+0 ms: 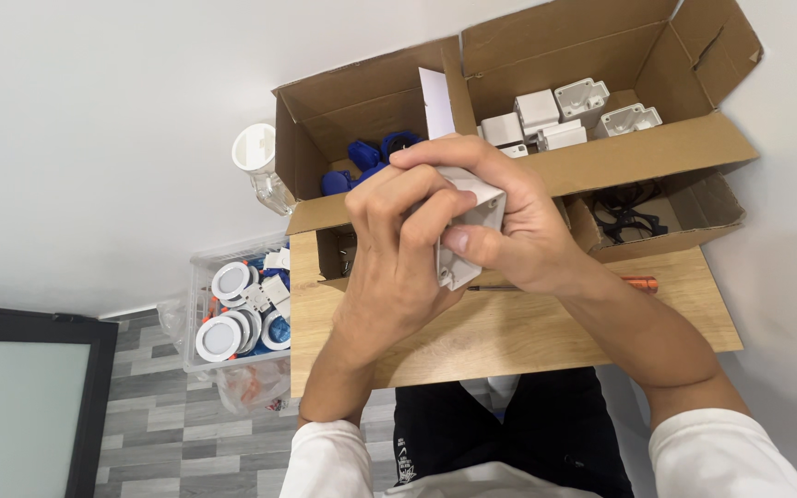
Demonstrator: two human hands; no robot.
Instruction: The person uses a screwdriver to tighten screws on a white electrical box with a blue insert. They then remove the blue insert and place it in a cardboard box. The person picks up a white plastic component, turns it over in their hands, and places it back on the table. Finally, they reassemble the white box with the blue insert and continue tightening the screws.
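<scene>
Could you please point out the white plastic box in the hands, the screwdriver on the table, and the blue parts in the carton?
white plastic box (472,231), head view, its side wall.
screwdriver (640,284), head view, orange handle.
blue parts (363,154), head view, one piece's top.

White plastic box (469,231), brown cardboard boxes (638,152), blue parts (366,159), orange-handled screwdriver (638,284).

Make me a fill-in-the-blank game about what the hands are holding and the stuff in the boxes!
1. Both hands, the left hand and the right hand, hold a small plastic box coloured ____.
2. The parts in the left cardboard box are ____.
3. The screwdriver with the orange handle lies on the ____ table.
4. The clear bin beside the table holds ____ white discs.

Missing words: white; blue; wooden; round
</scene>
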